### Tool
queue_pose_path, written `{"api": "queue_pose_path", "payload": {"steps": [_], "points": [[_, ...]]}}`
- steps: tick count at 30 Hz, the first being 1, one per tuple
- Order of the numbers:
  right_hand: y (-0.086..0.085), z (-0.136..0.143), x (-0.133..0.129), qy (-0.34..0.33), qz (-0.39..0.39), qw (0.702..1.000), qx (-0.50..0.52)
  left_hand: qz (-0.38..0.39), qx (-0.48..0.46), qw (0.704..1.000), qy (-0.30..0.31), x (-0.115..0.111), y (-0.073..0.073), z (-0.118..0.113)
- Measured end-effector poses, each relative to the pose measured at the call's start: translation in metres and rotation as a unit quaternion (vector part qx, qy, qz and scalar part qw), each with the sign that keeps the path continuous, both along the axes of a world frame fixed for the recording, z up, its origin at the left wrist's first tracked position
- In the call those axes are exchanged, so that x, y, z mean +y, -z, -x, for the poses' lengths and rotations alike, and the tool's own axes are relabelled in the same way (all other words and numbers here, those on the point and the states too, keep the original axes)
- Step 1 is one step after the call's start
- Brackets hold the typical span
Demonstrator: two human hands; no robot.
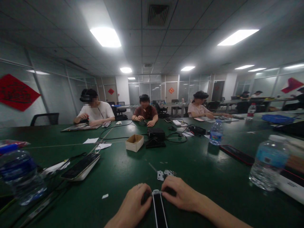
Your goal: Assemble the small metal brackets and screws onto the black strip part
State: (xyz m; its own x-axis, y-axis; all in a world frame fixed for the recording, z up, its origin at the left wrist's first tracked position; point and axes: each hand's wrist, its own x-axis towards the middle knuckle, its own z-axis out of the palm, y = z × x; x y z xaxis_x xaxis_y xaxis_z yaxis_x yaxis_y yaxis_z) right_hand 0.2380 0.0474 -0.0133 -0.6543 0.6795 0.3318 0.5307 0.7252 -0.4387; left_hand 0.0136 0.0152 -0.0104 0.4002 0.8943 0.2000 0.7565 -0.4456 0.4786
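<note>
A long narrow piece (159,210) with a dark face and pale edges lies pointing away from me at the bottom middle; its near end is cut off by the frame. My left hand (135,204) is at the left of its far end, thumb and fingers curled in and pinching at the edge. On the opposite side, my right hand (179,193) pinches the right corner of that end with bent fingers. Just beyond the fingers are small metal plates with holes (160,175), some of them partly behind my right hand.
A small open box (134,143) and a black device (155,137) stand ahead. Water bottles (269,163) flank me on both sides. At left, a phone (82,166) rests on a white block among cables. Several people sit across the green table (114,164).
</note>
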Motion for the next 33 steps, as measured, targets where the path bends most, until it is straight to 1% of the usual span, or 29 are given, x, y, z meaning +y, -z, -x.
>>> {"api": "queue_pose_path", "payload": {"steps": [5, 14, 17, 21, 27, 33], "points": [[0.0009, -0.0008, 0.0015, -0.002, -0.004, 1.000, 0.011, 0.007, 0.000, 1.000, -0.002, -0.0022, -0.0059, -0.0009], [-0.0008, 0.0009, -0.0009, 0.021, 0.011, 1.000, 0.009, -0.004, -0.001, 1.000, 0.000, 0.0009, 0.0026, 0.0015], [0.0008, 0.0026, -0.0011, 0.023, 0.026, 0.999, 0.007, 0.001, 0.008, 1.000, -0.004, 0.0002, 0.0009, 0.0003], [0.0018, 0.0047, -0.0011, 0.012, 0.014, 1.000, -0.010, 0.004, 0.007, 1.000, -0.005, -0.0008, -0.0021, -0.0008], [0.0018, 0.0044, -0.0011, -0.006, 0.022, 1.000, -0.019, 0.016, 0.012, 1.000, -0.018, -0.0013, -0.0013, -0.0008], [0.0045, 0.0040, 0.0004, 0.002, 0.038, 0.999, -0.023, 0.018, 0.017, 0.999, -0.020, -0.0045, -0.0044, -0.0019]]}}
